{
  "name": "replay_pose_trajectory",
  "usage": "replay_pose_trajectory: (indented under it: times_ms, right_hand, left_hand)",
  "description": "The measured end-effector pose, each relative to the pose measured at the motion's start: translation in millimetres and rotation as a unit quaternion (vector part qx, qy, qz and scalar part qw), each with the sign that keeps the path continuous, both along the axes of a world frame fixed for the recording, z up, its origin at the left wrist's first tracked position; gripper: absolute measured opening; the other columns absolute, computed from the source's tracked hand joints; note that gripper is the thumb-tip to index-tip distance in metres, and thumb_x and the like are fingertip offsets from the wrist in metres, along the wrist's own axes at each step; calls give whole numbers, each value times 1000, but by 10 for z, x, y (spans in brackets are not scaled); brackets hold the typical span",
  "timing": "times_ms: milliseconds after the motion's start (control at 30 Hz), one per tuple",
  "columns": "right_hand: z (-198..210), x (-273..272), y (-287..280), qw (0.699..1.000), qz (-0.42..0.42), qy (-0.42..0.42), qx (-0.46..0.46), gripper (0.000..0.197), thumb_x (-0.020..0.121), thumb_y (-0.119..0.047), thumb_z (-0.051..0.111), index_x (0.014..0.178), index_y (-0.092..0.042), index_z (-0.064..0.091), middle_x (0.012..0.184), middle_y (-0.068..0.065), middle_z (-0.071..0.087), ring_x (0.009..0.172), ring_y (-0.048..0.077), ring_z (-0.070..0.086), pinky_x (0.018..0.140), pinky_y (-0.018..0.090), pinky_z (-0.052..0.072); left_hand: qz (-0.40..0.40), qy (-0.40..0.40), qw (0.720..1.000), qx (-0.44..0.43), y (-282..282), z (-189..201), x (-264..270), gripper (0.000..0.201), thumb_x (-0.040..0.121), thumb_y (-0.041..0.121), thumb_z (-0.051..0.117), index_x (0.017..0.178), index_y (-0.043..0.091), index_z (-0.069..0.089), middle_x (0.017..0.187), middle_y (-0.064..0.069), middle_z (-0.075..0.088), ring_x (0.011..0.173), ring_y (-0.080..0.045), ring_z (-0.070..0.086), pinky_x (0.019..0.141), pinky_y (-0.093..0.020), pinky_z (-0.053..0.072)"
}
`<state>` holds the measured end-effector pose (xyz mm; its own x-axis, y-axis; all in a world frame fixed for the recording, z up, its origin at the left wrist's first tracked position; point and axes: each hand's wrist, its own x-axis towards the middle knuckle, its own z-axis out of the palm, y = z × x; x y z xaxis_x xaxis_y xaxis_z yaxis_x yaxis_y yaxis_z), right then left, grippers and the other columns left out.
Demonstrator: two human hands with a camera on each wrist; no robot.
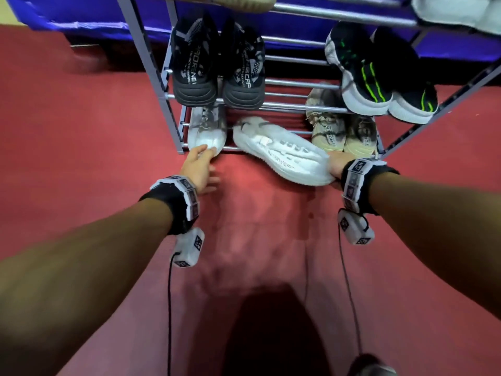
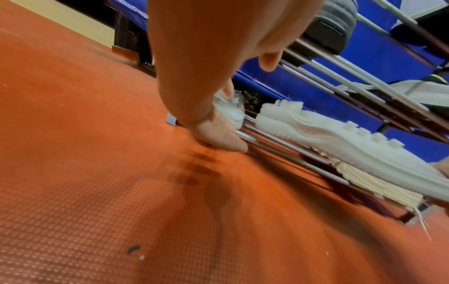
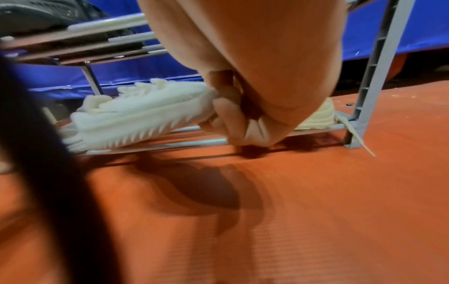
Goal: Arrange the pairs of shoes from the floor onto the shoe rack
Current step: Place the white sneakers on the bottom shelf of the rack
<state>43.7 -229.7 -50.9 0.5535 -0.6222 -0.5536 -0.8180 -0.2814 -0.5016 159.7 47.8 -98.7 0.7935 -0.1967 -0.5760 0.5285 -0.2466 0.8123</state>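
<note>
A white shoe (image 1: 206,128) (image 2: 234,112) stands at the left end of the grey shoe rack's (image 1: 294,105) bottom shelf. My left hand (image 1: 202,165) (image 2: 213,132) is at its heel, thumb touching it, fingers spread loosely below near the front rail. The matching white shoe (image 1: 282,151) (image 2: 328,142) (image 3: 145,117) lies slanted, its toe over the bottom shelf and its heel out over the red floor. My right hand (image 1: 337,165) (image 3: 238,119) grips that heel with curled fingers.
A beige pair (image 1: 343,134) (image 3: 320,115) fills the bottom shelf's right end. The shelf above holds a black pair (image 1: 217,69) on the left and a black-and-green pair (image 1: 379,74) on the right. More shoes sit higher up. Blue fabric (image 1: 54,14) hangs behind the rack.
</note>
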Motion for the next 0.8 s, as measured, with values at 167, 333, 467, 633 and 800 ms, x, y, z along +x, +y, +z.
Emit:
replay_pose_trajectory:
  times_ms: [167, 333, 467, 633, 800]
  right_hand:
    - [21, 13, 113, 997, 69, 30, -31, 51, 92, 2, 53, 141, -7, 48, 134, 17, 59, 122, 31, 58, 89, 31, 49]
    - [-19, 36, 140, 997, 36, -62, 7, 36, 99, -3, 43, 133, 0, 53, 128, 16, 62, 116, 32, 61, 90, 34, 48]
    - [20, 46, 121, 979, -82, -167, 81, 34, 100, -9, 45, 131, -4, 56, 105, 11, 57, 80, 22, 56, 43, 7, 41]
    - [25, 195, 218, 948, -161, -200, 190, 22, 94, -25, 54, 115, -28, 56, 106, 6, 71, 72, 17, 67, 66, 28, 61]
    - [-7, 217, 641, 955, -65, -119, 265, 38, 95, -37, 60, 129, -25, 51, 101, 8, 69, 83, 23, 73, 72, 34, 62]
  left_hand:
    - [-78, -57, 995, 34, -39, 6, 76, 77, 78, 71, 58, 136, 21, 54, 128, -10, 63, 111, -34, 63, 97, -47, 50]
    - [-201, -52, 976, 62, -123, 218, -130, 60, 64, 50, 67, 110, 12, 75, 116, -7, 73, 113, -28, 65, 108, -44, 45]
    - [-265, -5, 963, 48, -86, 256, -248, 59, 58, 33, 73, 117, 25, 72, 120, -8, 72, 114, -31, 66, 104, -47, 48]
    - [-120, -17, 992, 22, -10, 331, -251, 34, 63, 14, 72, 92, 30, 77, 115, -11, 73, 113, -34, 66, 105, -50, 49]
    - [21, -17, 1000, -11, -7, 92, -74, 37, 64, 19, 68, 96, 35, 78, 114, -6, 74, 109, -32, 69, 99, -54, 51]
